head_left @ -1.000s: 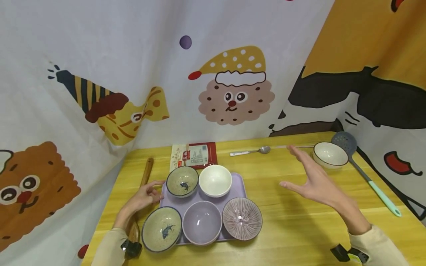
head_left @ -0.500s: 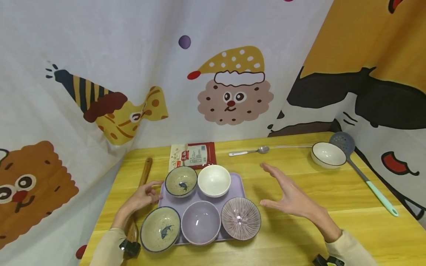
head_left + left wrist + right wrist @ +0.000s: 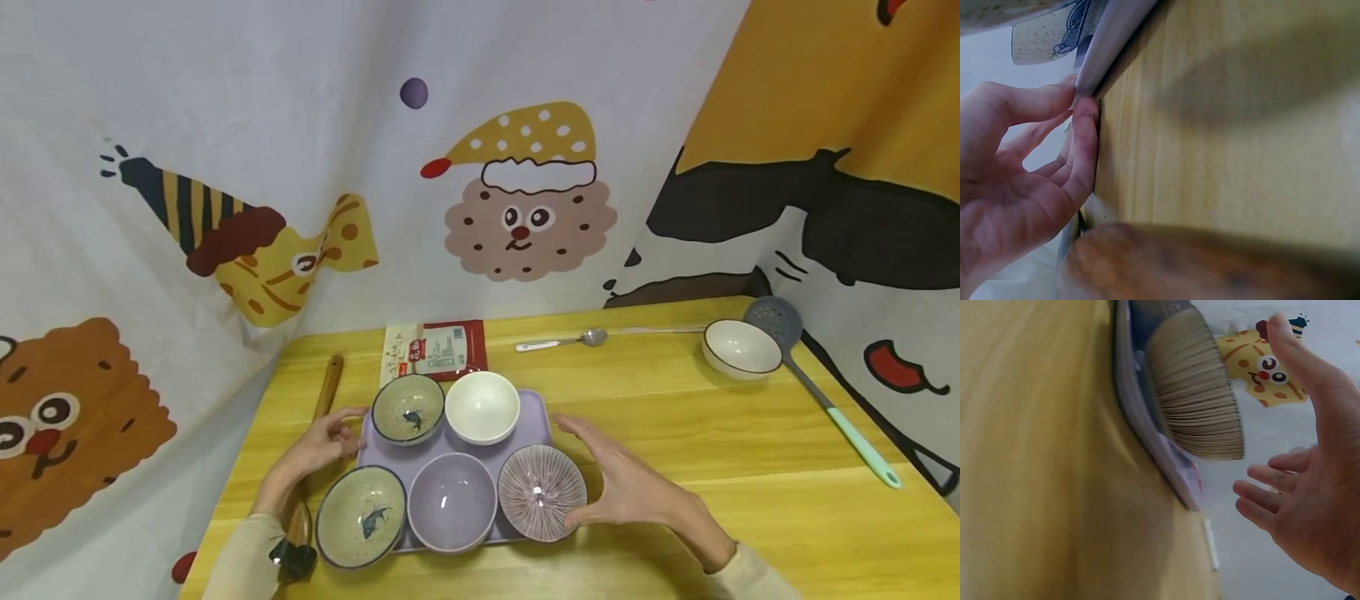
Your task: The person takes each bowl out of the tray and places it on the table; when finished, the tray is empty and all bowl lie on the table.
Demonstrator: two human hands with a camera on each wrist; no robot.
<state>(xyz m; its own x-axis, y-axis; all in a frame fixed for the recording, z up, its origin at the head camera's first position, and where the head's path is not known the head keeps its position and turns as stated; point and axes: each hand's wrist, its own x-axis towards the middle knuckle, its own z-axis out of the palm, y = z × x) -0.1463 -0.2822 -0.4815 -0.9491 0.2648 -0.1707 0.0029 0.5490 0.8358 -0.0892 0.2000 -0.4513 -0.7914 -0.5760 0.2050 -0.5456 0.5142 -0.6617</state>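
Across the far side, behind everything, you face a white fabric curtain (image 3: 315,83) printed with cartoon figures. Before it lies a yellow wood-grain table (image 3: 645,396), and left of its middle sits a lavender rectangular tray with rounded corners (image 3: 534,417), bearing five bowls.

On the right lies a grey slotted skimmer with a mint-green handle (image 3: 840,421). To the tray's left, a brown wooden utensil (image 3: 328,386) runs partly hidden beneath your left arm.

Your left hand (image 3: 322,442) pinches the tray's left rim, thumb above and fingers below. Your right hand (image 3: 626,483) grasps nothing: thumb and fingers are spread just right of the striped bowl, and the right wrist view shows a gap between them and it.

Along the tray's near side you have, left to right, a large speckled beige ceramic bowl with a blue fish (image 3: 362,518), a plain glossy lavender bowl (image 3: 453,503) and a purple-and-white striped bowl (image 3: 542,493); the first overhangs the left edge, the last the right. At the far right, beside the skimmer's head, stands a white bowl with a dark rim (image 3: 742,349). On the tray's far side, a plain white round bowl (image 3: 482,407) is right of a smaller speckled beige fish bowl (image 3: 408,409).

Just beyond the tray lies a flat red-and-cream packet (image 3: 447,351); farther right is a metal spoon with a white handle (image 3: 542,345).
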